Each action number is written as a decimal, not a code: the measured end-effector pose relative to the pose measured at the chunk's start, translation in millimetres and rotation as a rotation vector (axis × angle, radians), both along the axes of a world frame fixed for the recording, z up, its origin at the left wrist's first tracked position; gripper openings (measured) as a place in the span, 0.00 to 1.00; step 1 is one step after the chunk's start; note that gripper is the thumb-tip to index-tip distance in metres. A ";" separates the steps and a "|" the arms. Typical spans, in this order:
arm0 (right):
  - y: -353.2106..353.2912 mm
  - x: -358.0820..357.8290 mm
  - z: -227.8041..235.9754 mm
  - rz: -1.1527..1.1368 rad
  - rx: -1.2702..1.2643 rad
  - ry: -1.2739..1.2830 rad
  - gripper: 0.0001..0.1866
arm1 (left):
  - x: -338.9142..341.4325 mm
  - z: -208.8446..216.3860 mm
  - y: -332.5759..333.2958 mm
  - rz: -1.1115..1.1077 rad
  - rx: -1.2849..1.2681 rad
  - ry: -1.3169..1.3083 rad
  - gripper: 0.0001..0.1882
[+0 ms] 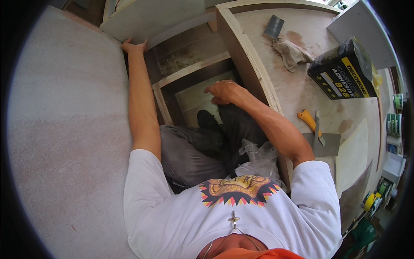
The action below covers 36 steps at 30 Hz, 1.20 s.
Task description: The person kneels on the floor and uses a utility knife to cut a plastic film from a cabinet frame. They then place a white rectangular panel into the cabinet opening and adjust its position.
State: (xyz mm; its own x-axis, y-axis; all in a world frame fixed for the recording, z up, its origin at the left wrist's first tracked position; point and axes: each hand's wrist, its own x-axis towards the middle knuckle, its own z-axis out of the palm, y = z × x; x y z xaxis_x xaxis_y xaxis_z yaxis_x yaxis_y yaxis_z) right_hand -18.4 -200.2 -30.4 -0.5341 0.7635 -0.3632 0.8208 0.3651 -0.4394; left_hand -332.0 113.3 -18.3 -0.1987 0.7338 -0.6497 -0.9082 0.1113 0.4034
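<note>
My left hand [134,46] reaches far forward, fingers apart, at the corner where the lower edge of a pale panel [159,21] meets a large whitish board [73,121]. Its fingertips touch or nearly touch that edge, and nothing shows in its grasp. Over my bent knee, my right hand [226,92] hangs with the index finger stretched out and the other fingers loosely bent, holding nothing visible. Beneath it lies an open wooden cabinet frame [194,69], with my dark shoe [208,119] inside.
On the bench [258,39] to the right stand a black and yellow adhesive tin [343,71], a crumpled rag [291,52] and a dark grey rectangular piece [274,27]. An orange-handled cutter [307,120] lies by a grey sheet [330,146]. Clear plastic [261,155] is bunched beside my thigh.
</note>
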 end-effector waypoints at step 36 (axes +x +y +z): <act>31.7 31.7 49.2 -0.386 0.668 -0.090 0.16 | 14.2 3.0 -0.2 0.022 -0.041 -0.037 0.44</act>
State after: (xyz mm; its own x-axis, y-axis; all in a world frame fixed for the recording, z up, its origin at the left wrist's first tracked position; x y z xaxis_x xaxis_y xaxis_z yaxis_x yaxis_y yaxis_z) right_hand 13.3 -168.4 18.8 -0.1759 0.9617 0.2102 0.9658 0.2100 -0.1523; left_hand -317.8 113.0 -15.3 -0.1895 0.7023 -0.6862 -0.9248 0.1072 0.3650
